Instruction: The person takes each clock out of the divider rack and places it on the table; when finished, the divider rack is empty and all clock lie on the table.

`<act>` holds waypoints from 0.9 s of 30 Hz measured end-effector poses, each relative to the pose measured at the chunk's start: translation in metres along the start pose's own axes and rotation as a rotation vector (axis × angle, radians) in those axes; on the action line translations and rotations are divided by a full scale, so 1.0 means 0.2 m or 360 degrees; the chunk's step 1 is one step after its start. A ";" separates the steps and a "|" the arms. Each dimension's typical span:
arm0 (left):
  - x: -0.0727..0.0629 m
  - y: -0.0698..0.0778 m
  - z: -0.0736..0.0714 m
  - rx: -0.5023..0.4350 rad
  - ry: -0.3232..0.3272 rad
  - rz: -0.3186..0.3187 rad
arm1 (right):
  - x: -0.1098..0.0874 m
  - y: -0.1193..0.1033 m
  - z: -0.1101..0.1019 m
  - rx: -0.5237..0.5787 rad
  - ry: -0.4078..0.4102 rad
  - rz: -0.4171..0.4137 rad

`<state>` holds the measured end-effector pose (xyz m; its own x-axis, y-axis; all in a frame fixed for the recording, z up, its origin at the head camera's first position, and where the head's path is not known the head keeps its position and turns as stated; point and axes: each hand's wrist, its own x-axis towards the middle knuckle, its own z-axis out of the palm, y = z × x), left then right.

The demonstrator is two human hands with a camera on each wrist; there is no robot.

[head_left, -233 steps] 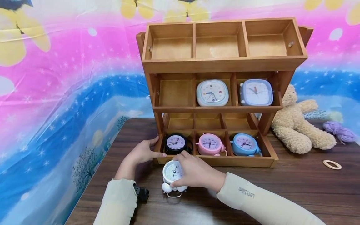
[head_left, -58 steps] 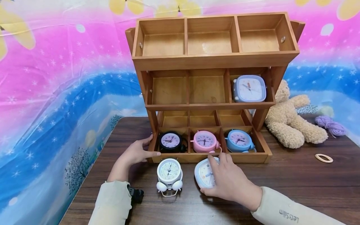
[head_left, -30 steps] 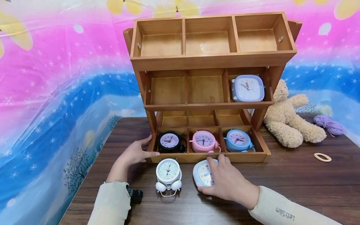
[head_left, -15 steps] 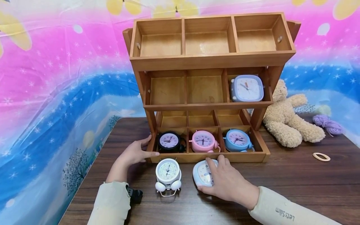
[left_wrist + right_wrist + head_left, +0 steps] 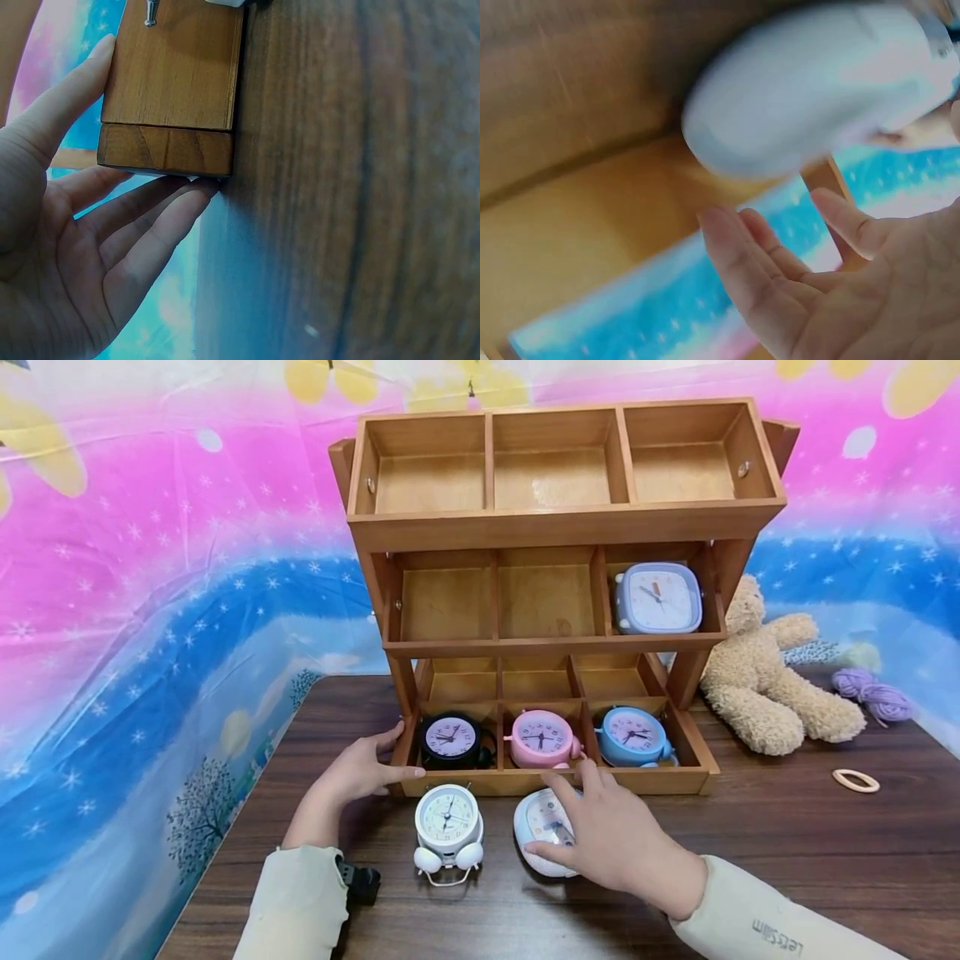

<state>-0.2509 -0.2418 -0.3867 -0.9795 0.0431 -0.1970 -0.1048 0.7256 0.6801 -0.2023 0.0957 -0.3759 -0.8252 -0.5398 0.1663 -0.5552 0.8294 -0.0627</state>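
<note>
A pale blue alarm clock (image 5: 542, 833) rests on the table in front of the wooden rack (image 5: 555, 783), tilted back with its dial up. My right hand (image 5: 618, 831) is spread over its right part, hiding some of the dial. A gap shows between these fingers and the blurred clock body (image 5: 802, 90) in the right wrist view. To the left stands a white twin-bell alarm clock (image 5: 448, 825). My left hand (image 5: 360, 768) rests at the rack's lower left corner, thumb on the front rim, extended fingers (image 5: 161, 232) against its end.
Black (image 5: 452, 737), pink (image 5: 542, 737) and blue (image 5: 633, 735) clocks sit in the bottom tier. A lavender clock (image 5: 660, 597) occupies the middle tier's right compartment. Right of the rack are a teddy bear (image 5: 765, 677), purple yarn (image 5: 873, 695) and a wooden ring (image 5: 856, 781).
The pale blue clock has come from the rack's middle tier to the table beside the white clock. Since half a second ago, my right fingers have spread away from it.
</note>
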 end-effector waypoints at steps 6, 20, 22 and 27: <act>0.00 0.00 0.00 -0.0011 0.0005 -0.0003 | 0.09 0.06 -0.20 0.0030 0.0427 -0.0097; -0.01 0.01 0.00 -0.0039 0.0005 -0.0021 | 0.34 0.37 -0.64 -0.0050 0.0589 0.0217; -0.01 0.01 0.00 -0.0039 0.0005 -0.0019 | 0.38 0.41 -0.66 -0.0059 0.0585 0.0256; -0.01 0.01 0.01 -0.0044 0.0005 -0.0023 | 0.46 0.50 -0.69 -0.0001 0.0550 0.0355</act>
<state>-0.2497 -0.2393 -0.3856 -0.9784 0.0304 -0.2046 -0.1237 0.7070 0.6964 -0.3183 0.1490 -0.2308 -0.8415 -0.2668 0.4698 -0.3667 0.9207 -0.1339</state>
